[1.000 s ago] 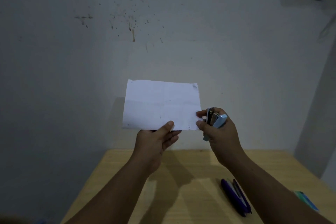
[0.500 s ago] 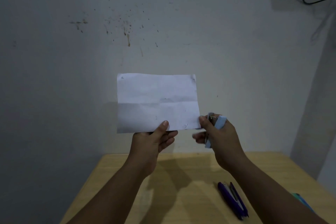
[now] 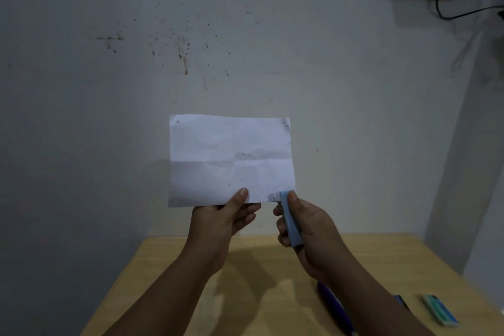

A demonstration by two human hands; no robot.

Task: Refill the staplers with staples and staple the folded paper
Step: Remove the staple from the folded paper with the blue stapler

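Since a second ago the stapler (image 3: 290, 219) swung from the paper's (image 3: 231, 158) right edge to its 5 o'clock corner. Thin and floppy, the sheet wants a pinch near that corner. Left hand (image 3: 223, 222) pinches the bottom edge at 6 o'clock; right hand (image 3: 308, 229) is wrapped round the stapler, above the table (image 3: 259, 294).

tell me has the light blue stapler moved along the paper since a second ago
Yes. The light blue stapler in the right hand went from the paper's right edge down to its bottom right corner.
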